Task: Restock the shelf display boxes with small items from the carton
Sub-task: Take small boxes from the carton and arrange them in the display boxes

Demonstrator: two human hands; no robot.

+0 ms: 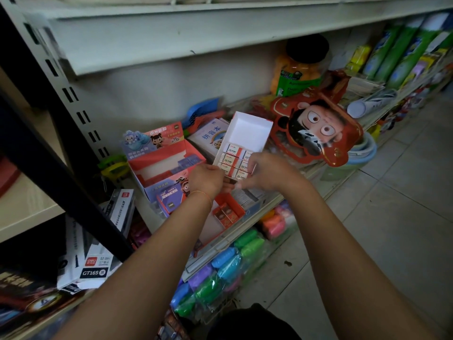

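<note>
- Two bare hands meet over the front edge of a shop shelf [245, 238], both at the near end of a long white carton [247, 133].
- The left hand [207, 179] holds the near left corner of the carton, its fingers curled round the edge; a thin orange band sits on that wrist.
- The right hand [263, 171] is at the near right corner, fingers bent down over the small packs there; whether it pinches a pack or only the carton wall cannot be told, as the fingertips are blurred.
- The carton is tilted up and away from the person, its far half bare white inside, its near half filled with rows of small white packs [234, 153] with red and blue ends.
- Just left of the carton stands a red and lilac display box [161, 165] with a cartoon header card; a few lilac packs lie in its back right corner and more of the same are stacked at its front.
- Below the hands, at the shelf edge, lies a shallow red display tray [229, 207] with two small red boxes in it.
- Right of the carton leans a large red cartoon-face cutout [318, 128], and behind that stands a jar [297, 67] with a black lid.
- Coloured rolls in clear wrap [225, 266] fill the level under the shelf, next to a grey tiled floor [392, 217].
</note>
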